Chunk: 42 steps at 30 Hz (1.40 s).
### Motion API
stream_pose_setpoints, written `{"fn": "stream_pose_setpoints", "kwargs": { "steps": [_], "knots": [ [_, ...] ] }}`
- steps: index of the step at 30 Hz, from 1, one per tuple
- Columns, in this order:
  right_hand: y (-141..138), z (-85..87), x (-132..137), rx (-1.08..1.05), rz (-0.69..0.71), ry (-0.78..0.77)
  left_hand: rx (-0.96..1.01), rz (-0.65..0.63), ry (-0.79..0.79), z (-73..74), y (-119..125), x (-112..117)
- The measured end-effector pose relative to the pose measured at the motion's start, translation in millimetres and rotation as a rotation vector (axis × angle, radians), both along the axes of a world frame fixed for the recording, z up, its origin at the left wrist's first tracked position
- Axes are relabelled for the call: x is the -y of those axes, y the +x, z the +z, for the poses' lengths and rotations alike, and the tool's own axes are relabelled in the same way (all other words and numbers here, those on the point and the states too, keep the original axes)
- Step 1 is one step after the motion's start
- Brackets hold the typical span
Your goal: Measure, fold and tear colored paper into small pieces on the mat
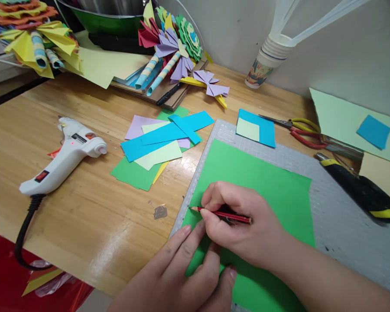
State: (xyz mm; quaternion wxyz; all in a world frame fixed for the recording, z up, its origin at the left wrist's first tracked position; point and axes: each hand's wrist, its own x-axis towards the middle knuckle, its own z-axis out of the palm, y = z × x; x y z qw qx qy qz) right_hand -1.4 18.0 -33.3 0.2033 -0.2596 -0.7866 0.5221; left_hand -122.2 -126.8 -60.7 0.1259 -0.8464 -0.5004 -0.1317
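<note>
Fingers (214, 197): those of the right hand (247, 229) are pinched closed around a red pencil (225, 214), whose tip sits at the left edge of the green sheet (263, 173).
Left hand (188, 277): fingers flat and loosely spread, gripping nothing, pressing the green sheet's near-left corner.
Green sheet: lies on a grey cutting mat (344, 216), under both hands.
Risk: only one corner is pinned, so pencil pressure could likely pivot the sheet and skew a line; the tip is at the very edge and could slip off.
Hazards: utility knife (360, 190) and scissors (302, 130) right of the sheet; glue gun (65, 156), lamp glowing, well to its left.
Surface: glossy wooden table (84, 216), with cut paper pieces (159, 143) left of the sheet.
Room: pale wall (312, 43) and folded paper flowers (172, 47) beyond the sheet.
</note>
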Motion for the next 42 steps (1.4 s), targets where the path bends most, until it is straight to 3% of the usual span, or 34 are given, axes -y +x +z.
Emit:
{"fn": "stream_pose_setpoints", "kwargs": {
  "steps": [14, 21, 42],
  "knots": [
    [0.4, -1.9, 0.5, 0.008, 0.024, 0.030, 0.010, -0.011, -0.015, -1.2, 3.8, 0.0],
    [1.0, -0.8, -0.7, 0.000, 0.001, -0.029, 0.013, -0.023, 0.034, -4.6, 0.8, 0.5],
    [0.4, 0.8, -0.3, 0.016, -0.001, -0.039, 0.021, -0.013, -0.020, -0.1, 2.4, -1.8]
  ]
}}
